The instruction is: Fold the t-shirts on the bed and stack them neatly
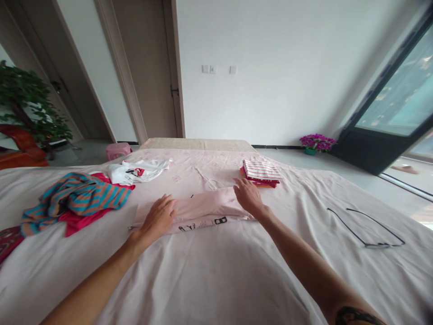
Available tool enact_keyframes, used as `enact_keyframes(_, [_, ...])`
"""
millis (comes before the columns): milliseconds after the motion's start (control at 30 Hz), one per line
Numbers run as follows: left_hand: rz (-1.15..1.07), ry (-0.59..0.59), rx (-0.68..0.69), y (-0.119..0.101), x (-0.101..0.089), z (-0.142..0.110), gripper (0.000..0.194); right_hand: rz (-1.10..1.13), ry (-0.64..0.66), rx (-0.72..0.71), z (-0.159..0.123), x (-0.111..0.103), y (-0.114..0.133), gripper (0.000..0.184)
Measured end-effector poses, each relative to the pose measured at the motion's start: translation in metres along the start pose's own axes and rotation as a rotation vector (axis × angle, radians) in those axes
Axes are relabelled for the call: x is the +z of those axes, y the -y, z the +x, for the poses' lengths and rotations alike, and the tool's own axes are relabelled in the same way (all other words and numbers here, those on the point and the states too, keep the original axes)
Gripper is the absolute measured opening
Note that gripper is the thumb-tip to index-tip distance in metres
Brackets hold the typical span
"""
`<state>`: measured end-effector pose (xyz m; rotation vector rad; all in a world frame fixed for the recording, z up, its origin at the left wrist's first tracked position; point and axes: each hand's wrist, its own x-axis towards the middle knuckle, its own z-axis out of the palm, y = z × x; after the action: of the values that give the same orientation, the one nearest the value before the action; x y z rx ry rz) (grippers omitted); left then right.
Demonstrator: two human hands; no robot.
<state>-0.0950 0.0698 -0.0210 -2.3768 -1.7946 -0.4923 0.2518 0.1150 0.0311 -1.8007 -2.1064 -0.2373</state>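
A pale pink garment [199, 209] with black lettering lies partly folded on the bed in front of me. My left hand [158, 217] rests flat on its left end, fingers stretched out. My right hand [248, 195] presses flat on its right end, fingers spread. Neither hand grips anything. Just beyond my right hand sits a small stack of folded clothes [261, 173], a red-and-white striped piece on top.
The bed is covered by a light pink sheet [216, 275]. At the left lie a teal-and-orange striped garment [77, 194] over red cloth and a white shirt [140, 170]. A black wire hanger [367, 228] lies at the right. Beyond are doors, a plant and a window.
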Motion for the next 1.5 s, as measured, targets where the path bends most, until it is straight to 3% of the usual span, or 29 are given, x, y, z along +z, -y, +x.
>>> enact_keyframes(100, [-0.030, 0.030, 0.081, -0.029, 0.003, 0.013, 0.045, -0.016, 0.044, -0.247, -0.002, 0.009, 0.032, 0.054])
enact_keyframes(233, [-0.023, 0.122, 0.133, -0.039, 0.015, 0.013, 0.052, -0.070, 0.155, -0.275, -0.011, 0.043, 0.036, 0.062])
enact_keyframes(367, [-0.004, 0.150, 0.141, -0.016, 0.019, 0.000, 0.061, -0.063, 0.175, -0.240, -0.016, 0.068, 0.015, 0.059])
enact_keyframes(633, [0.060, 0.102, 0.025, 0.046, 0.002, -0.033, 0.060, -0.031, 0.132, -0.214, -0.010, 0.075, -0.011, 0.058])
enact_keyframes(833, [-0.058, -0.035, -0.193, 0.074, 0.005, -0.052, 0.052, -0.005, 0.107, -0.207, -0.011, 0.077, -0.012, 0.057])
enact_keyframes(1000, [-0.228, -0.212, -0.508, 0.097, -0.005, -0.058, 0.043, 0.025, 0.092, -0.185, -0.011, 0.076, -0.011, 0.054])
enact_keyframes(1100, [-0.241, -0.219, -0.606, 0.099, -0.018, -0.059, 0.033, 0.011, 0.092, -0.177, -0.011, 0.079, -0.012, 0.053])
enact_keyframes(1233, [-0.189, -0.171, -0.631, 0.087, -0.028, -0.061, 0.028, -0.014, 0.096, -0.168, -0.010, 0.081, -0.012, 0.054])
enact_keyframes(1333, [-0.138, -0.204, -0.535, 0.071, -0.031, -0.061, 0.025, -0.012, 0.100, -0.156, -0.011, 0.079, -0.010, 0.053])
enact_keyframes(1433, [-0.143, -0.266, -0.250, 0.055, -0.033, -0.060, 0.022, -0.017, 0.106, -0.159, -0.012, 0.074, -0.008, 0.054])
enact_keyframes(1500, [-0.175, -0.202, -0.069, 0.048, -0.032, -0.058, 0.021, -0.017, 0.111, -0.162, -0.013, 0.071, -0.007, 0.054])
